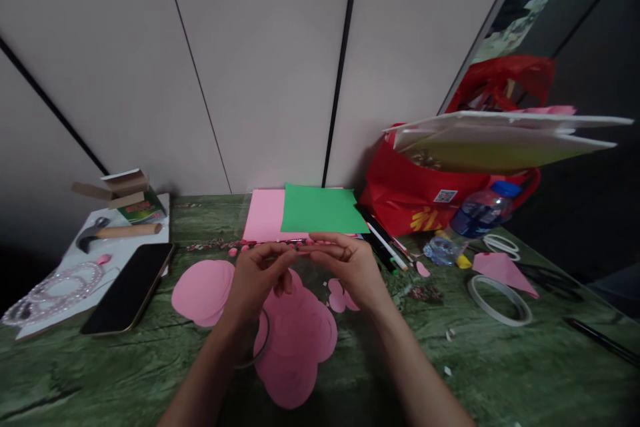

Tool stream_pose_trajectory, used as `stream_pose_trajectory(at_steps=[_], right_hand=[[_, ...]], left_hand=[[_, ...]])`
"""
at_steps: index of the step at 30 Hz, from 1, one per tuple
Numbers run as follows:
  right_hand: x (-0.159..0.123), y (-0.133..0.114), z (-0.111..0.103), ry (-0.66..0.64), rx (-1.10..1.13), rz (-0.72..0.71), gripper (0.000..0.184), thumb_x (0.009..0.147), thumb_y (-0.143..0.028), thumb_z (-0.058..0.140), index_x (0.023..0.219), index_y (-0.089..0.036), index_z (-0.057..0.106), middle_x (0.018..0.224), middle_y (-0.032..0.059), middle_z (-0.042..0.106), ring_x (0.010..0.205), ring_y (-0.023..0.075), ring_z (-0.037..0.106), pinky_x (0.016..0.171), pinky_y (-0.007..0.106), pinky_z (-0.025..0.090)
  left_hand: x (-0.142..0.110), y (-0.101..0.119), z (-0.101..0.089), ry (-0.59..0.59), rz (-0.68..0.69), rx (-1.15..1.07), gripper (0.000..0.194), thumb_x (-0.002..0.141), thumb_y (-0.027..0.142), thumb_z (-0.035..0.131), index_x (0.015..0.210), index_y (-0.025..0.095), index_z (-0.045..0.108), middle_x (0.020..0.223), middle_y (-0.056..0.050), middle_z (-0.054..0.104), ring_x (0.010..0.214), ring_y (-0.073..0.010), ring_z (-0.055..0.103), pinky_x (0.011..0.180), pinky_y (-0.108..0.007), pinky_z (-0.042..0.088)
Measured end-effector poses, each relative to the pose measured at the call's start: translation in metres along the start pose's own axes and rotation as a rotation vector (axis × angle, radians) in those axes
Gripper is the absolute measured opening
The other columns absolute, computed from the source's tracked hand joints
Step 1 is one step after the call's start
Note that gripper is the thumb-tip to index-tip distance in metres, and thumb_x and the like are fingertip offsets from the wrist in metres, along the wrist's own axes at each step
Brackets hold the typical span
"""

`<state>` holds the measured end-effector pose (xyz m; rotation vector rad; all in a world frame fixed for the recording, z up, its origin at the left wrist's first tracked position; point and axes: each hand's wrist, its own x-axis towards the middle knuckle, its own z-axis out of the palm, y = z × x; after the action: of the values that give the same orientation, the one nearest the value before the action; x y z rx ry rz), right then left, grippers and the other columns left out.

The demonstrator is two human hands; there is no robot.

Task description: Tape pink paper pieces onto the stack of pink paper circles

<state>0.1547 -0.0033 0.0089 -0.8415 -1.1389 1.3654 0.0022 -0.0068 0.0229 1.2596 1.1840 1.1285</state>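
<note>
My left hand and my right hand meet fingertip to fingertip over the middle of the table. Both are closed in a pinch; whatever lies between the fingers is too small and blurred to name. A bangle circles my left wrist. Below the hands lies a cluster of overlapping pink paper rounds. To the left of my left hand is a stack of pink paper circles. Small pink paper petals lie beside my right hand. Just beyond my fingers runs a row of small pink pieces.
Green paper lies over pink sheets at the back. To the left are a phone, a hammer, bead strings and a small box. A red bag, a bottle and a tape roll stand right.
</note>
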Motion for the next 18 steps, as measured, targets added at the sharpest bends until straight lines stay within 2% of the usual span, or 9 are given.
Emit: stream_pose_trajectory(at_steps=[4, 7, 10, 12, 15, 18], right_hand=[[0.0, 0.001, -0.002, 0.094, -0.106, -0.017, 0.03, 0.063, -0.023, 0.072, 0.09, -0.016, 0.062, 0.082, 0.0064, 0.073, 0.08, 0.022, 0.068, 0.076, 0.034, 0.052], [-0.001, 0.002, -0.005, 0.147, -0.396, -0.128, 0.021, 0.069, -0.024, 0.067, 0.089, -0.017, 0.062, 0.081, 0.0067, 0.073, 0.079, 0.0224, 0.068, 0.073, 0.034, 0.051], [-0.002, 0.002, -0.009, 0.015, -0.804, -0.279, 0.023, 0.076, -0.017, 0.059, 0.099, -0.02, 0.06, 0.085, 0.0053, 0.072, 0.085, 0.0215, 0.066, 0.076, 0.033, 0.047], [-0.003, -0.001, -0.014, -0.072, -0.985, -0.317, 0.029, 0.077, -0.013, 0.055, 0.105, -0.021, 0.058, 0.085, 0.0047, 0.072, 0.085, 0.0207, 0.066, 0.075, 0.03, 0.046], [-0.004, -0.009, -0.025, -0.079, -1.096, -0.272, 0.028, 0.077, -0.013, 0.056, 0.104, -0.02, 0.058, 0.08, 0.0033, 0.072, 0.074, 0.0186, 0.067, 0.067, 0.026, 0.045], [-0.01, -0.019, -0.04, -0.096, -1.177, -0.127, 0.018, 0.071, -0.02, 0.064, 0.089, -0.021, 0.064, 0.066, 0.0004, 0.071, 0.058, 0.0175, 0.065, 0.055, 0.024, 0.043]], left_hand=[[0.0, -0.001, 0.0, 0.028, -0.007, -0.004, 0.015, 0.07, 0.028, 0.064, 0.065, 0.013, 0.061, 0.033, 0.005, 0.052, 0.029, -0.0052, 0.042, 0.033, -0.015, 0.03], [0.001, -0.003, 0.001, 0.042, -0.034, 0.024, 0.017, 0.068, 0.027, 0.065, 0.06, 0.013, 0.059, 0.034, 0.004, 0.053, 0.029, -0.0056, 0.043, 0.032, -0.015, 0.031], [0.0, -0.004, 0.001, 0.029, -0.034, 0.039, 0.018, 0.066, 0.027, 0.066, 0.059, 0.013, 0.058, 0.036, 0.003, 0.055, 0.031, -0.0063, 0.045, 0.033, -0.016, 0.033], [-0.001, -0.002, 0.0, 0.024, -0.036, 0.042, 0.018, 0.066, 0.026, 0.066, 0.057, 0.013, 0.057, 0.036, 0.002, 0.055, 0.031, -0.0066, 0.046, 0.033, -0.016, 0.033], [-0.001, 0.0, -0.001, 0.037, -0.042, 0.028, 0.015, 0.067, 0.023, 0.065, 0.058, 0.014, 0.058, 0.037, 0.003, 0.056, 0.032, -0.0067, 0.047, 0.033, -0.016, 0.034], [0.0, 0.0, -0.001, 0.029, -0.026, -0.003, 0.014, 0.069, 0.023, 0.064, 0.059, 0.014, 0.059, 0.038, 0.003, 0.057, 0.034, -0.007, 0.048, 0.036, -0.016, 0.037]])
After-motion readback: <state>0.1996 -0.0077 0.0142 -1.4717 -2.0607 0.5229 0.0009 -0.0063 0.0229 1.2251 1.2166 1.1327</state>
